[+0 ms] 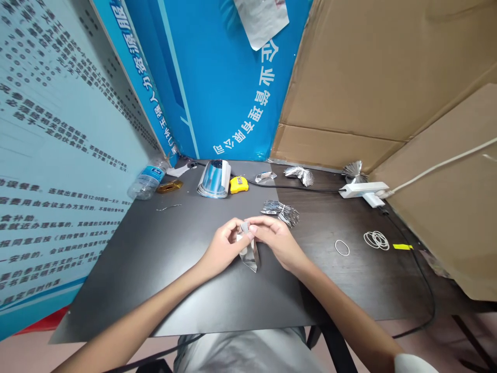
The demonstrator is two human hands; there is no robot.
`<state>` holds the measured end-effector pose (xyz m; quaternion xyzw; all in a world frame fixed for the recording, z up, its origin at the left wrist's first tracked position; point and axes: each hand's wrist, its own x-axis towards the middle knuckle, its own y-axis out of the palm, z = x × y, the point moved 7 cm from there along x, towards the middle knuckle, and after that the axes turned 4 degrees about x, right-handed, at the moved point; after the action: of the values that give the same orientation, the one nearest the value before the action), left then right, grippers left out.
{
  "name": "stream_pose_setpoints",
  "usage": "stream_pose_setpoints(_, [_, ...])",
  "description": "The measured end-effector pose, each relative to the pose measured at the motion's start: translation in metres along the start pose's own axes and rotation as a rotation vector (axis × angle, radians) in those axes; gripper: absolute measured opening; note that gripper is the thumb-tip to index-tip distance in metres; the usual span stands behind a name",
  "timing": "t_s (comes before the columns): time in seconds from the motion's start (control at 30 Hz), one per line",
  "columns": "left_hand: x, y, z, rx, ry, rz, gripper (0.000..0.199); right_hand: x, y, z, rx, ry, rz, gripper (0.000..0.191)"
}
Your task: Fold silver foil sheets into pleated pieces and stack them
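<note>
Between the left hand (223, 248) and right hand (277, 243), a foil strip (249, 256) hangs pinched.

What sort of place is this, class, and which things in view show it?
Probably a makeshift hand-work bench: a dark desk boxed in by cardboard sheets and printed blue boards, with bundled foil pieces and rubber bands laid out.
</note>
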<state>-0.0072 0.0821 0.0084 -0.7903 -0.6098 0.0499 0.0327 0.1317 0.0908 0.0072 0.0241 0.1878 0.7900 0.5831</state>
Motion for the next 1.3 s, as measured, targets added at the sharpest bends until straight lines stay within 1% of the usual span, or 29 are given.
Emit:
stream_pose_setpoints(0.13, [-0.001,0.003,0.002,0.047,0.009,0.012,0.028,-0.001,-0.001,-0.004,0.028,0.027,-0.037,0.035])
stream_pose_setpoints(0.23, [-0.002,0.0,0.004,0.041,0.019,-0.051,0.037,-0.002,-0.002,-0.007,0.075,0.066,-0.058,0.037])
stream_pose_setpoints(0.3, [-0.003,-0.003,0.002,0.048,0.054,-0.085,0.043,-0.002,-0.002,-0.009,0.122,0.087,-0.065,0.038])
stream_pose_setpoints(0.47, [-0.006,-0.003,-0.008,0.173,0.168,-0.04,0.028,-0.002,-0.002,-0.011,0.224,0.088,-0.072,0.038])
stream_pose_setpoints(0.53, [-0.006,-0.004,-0.01,0.149,0.184,-0.027,0.022,-0.001,-0.003,-0.011,0.243,0.078,-0.09,0.038])
stream_pose_setpoints(0.67, [-0.005,-0.004,-0.005,0.0,0.106,-0.04,0.024,0.0,-0.006,-0.012,0.267,0.074,-0.125,0.041])
stream_pose_setpoints(0.7, [-0.004,-0.004,-0.002,-0.037,0.082,-0.054,0.028,0.0,-0.007,-0.013,0.263,0.071,-0.138,0.042])
stream_pose_setpoints(0.77, [-0.003,-0.004,0.002,-0.104,0.041,-0.077,0.043,0.0,-0.01,-0.012,0.241,0.052,-0.168,0.041])
stream_pose_setpoints(0.8, [-0.002,-0.004,0.004,-0.126,0.022,-0.078,0.046,0.0,-0.011,-0.011,0.226,0.036,-0.178,0.041])
stream_pose_setpoints(0.93, [0.0,-0.003,0.008,-0.153,-0.042,-0.062,0.033,0.0,-0.013,-0.008,0.166,-0.025,-0.177,0.04])
stream_pose_setpoints(1.03, [0.0,-0.005,0.006,-0.177,-0.054,-0.079,0.033,-0.001,-0.012,-0.008,0.127,-0.03,-0.168,0.042])
stream_pose_setpoints(1.3, [0.0,-0.004,0.005,-0.194,-0.027,-0.087,0.031,-0.003,-0.011,-0.006,0.045,-0.039,-0.166,0.045])
